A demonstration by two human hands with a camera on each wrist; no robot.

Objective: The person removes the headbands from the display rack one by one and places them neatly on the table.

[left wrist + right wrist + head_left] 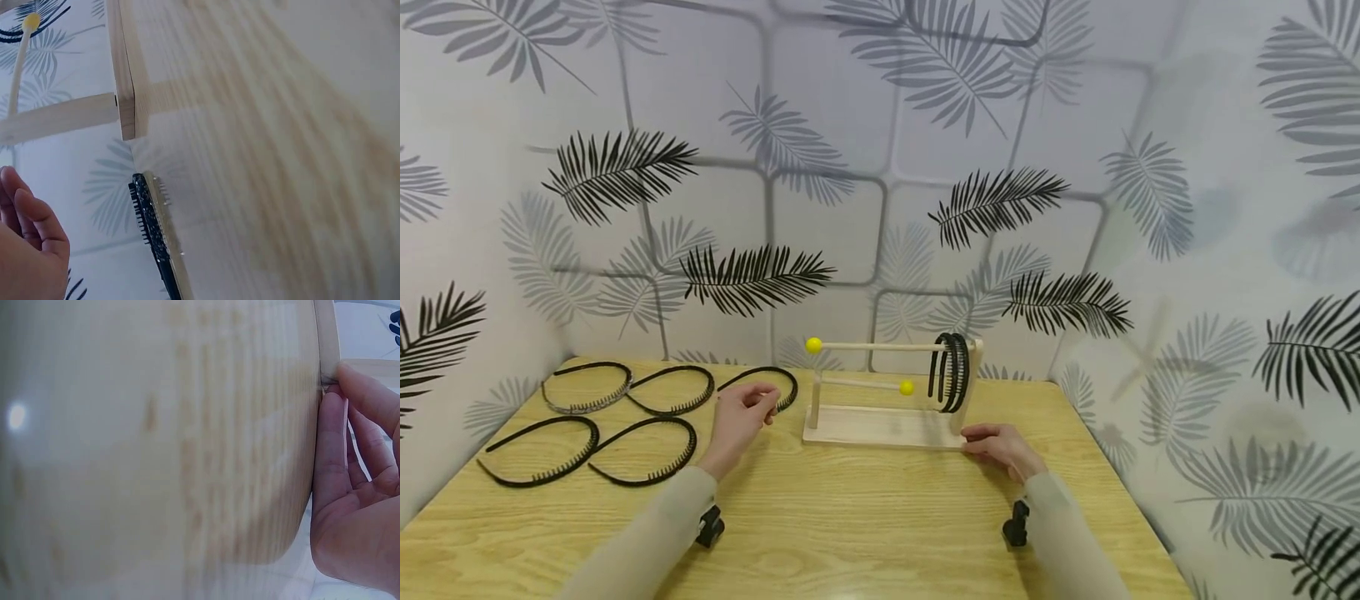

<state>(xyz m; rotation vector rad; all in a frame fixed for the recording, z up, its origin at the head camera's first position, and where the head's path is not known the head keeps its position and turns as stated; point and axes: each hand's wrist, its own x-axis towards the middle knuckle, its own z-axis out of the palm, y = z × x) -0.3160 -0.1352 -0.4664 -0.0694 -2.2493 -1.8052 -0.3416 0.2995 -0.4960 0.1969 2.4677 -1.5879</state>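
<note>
My left hand hovers over the table with loosely bent fingers and nothing in its grasp. Just behind it lies a black toothed headband, partly covered by the hand; the left wrist view shows a headband edge-on, off the fingers. My right hand pinches the front right corner of a wooden headband stand; in the right wrist view, thumb and fingertips meet at the corner of its base. Several black headbands hang together at the right end of the stand's upper rod.
More headbands lie at the left of the wooden table: two in front and two behind, one with a speckled band. Yellow balls tip the stand's two rods. A patterned wall rises behind.
</note>
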